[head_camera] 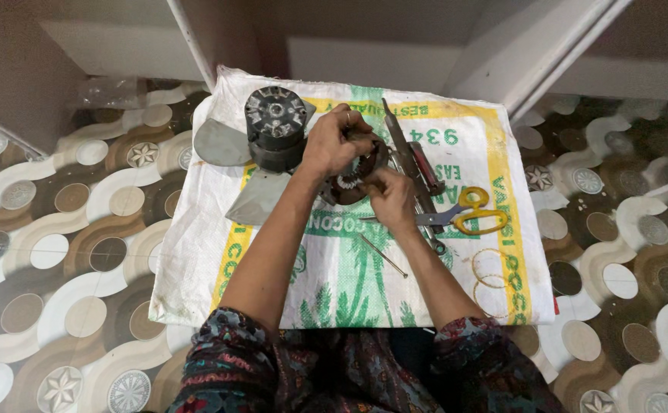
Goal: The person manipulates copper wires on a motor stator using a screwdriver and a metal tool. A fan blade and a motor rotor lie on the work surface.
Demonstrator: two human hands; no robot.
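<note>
Dark round motor part (351, 183), half-hidden, seemingly in both hands' (334, 145) closed grip.

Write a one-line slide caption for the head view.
Both hands, left hand and right hand, grip a round dark metal motor stator over a white woven sack.

Lower middle of the sack (196, 268) is free; fan motor (275, 126) blocks upper left, scissors (471, 213) block the right

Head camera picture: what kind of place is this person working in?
Probably a home floor used as a repair spot. A woven sack is spread over patterned floor tiles, with yellow scissors and a fan motor beside both hands, which hold a round motor part.
</note>
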